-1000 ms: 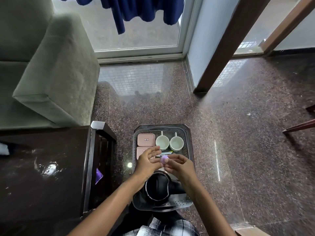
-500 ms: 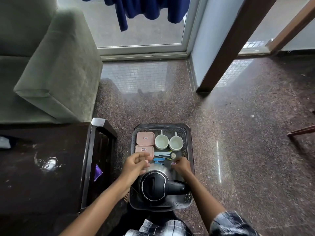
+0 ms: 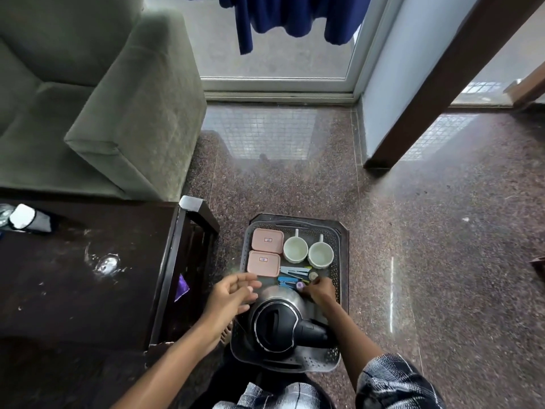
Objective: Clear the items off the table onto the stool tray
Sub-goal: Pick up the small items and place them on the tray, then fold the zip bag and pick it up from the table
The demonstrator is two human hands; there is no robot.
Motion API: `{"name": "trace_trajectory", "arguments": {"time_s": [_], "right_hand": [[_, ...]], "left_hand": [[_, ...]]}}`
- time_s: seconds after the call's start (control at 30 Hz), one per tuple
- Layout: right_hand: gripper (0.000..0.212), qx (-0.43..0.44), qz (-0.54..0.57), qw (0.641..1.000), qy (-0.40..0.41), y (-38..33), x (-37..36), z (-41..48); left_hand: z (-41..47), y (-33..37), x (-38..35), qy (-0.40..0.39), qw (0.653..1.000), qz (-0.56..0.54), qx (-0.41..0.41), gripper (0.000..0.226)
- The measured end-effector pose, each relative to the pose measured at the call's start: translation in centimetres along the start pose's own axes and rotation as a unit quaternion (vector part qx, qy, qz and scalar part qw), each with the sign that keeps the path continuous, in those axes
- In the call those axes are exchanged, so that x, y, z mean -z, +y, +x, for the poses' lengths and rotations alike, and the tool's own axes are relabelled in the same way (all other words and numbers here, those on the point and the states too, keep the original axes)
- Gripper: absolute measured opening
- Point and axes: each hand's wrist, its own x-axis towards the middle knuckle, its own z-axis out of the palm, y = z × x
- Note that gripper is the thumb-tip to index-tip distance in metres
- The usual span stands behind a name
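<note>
A grey perforated tray (image 3: pixel 343 255) sits on the stool beside the dark table (image 3: pixel 88 290). It holds two pink lidded boxes (image 3: pixel 267 240), two white cups (image 3: pixel 295 250), blue clips (image 3: pixel 295 271), a small cream round piece (image 3: pixel 313 275), a small purple round piece (image 3: pixel 300 286) and a steel kettle with a black lid (image 3: pixel 275 320). My right hand (image 3: pixel 321 292) is low on the tray, its fingertips right beside the purple piece; its fingers point down and are hidden. My left hand (image 3: pixel 233 296) hovers by the tray's left edge, fingers relaxed, holding nothing.
A white and grey bundle (image 3: pixel 26 218) lies at the table's far left edge. A purple scrap (image 3: pixel 181 287) shows on the table's lower shelf. A green sofa (image 3: pixel 118 113) stands behind the table. Speckled floor lies to the right of the stool.
The hands, held together over the tray with the purple piece, have parted. My right hand went down to the tray with it; my left hand drew back to the left.
</note>
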Motion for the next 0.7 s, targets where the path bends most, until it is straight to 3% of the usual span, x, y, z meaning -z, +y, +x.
{"name": "trace_trajectory", "arguments": {"time_s": [0.1, 0.2, 0.37, 0.6, 0.7], "right_hand": [[0.006, -0.019, 0.061, 0.998, -0.001, 0.5, 0.2, -0.1], [0.031, -0.028, 0.127, 0.991, -0.019, 0.4, 1.0, -1.2], [0.030, -0.032, 0.163, 0.986, -0.005, 0.2, 2.2, -2.8], [0.015, 0.221, 0.098, 0.967, 0.080, -5.3, 3.4, -10.1], [0.016, 0.284, 0.106, 0.952, 0.042, -8.6, 0.7, -14.2]], "left_hand": [[-0.1, 0.3, -0.2, 0.000, 1.000, -0.009, -0.002, 0.024], [-0.1, 0.6, -0.4, 0.000, 1.000, -0.013, -0.005, 0.023], [0.1, 0.7, -0.2, 0.002, 1.000, -0.029, -0.006, 0.024], [-0.7, 0.6, 3.0, 0.040, 0.993, -0.106, -0.025, 0.021], [-1.8, -0.4, 6.0, 0.061, 0.988, -0.138, -0.039, 0.019]]}}
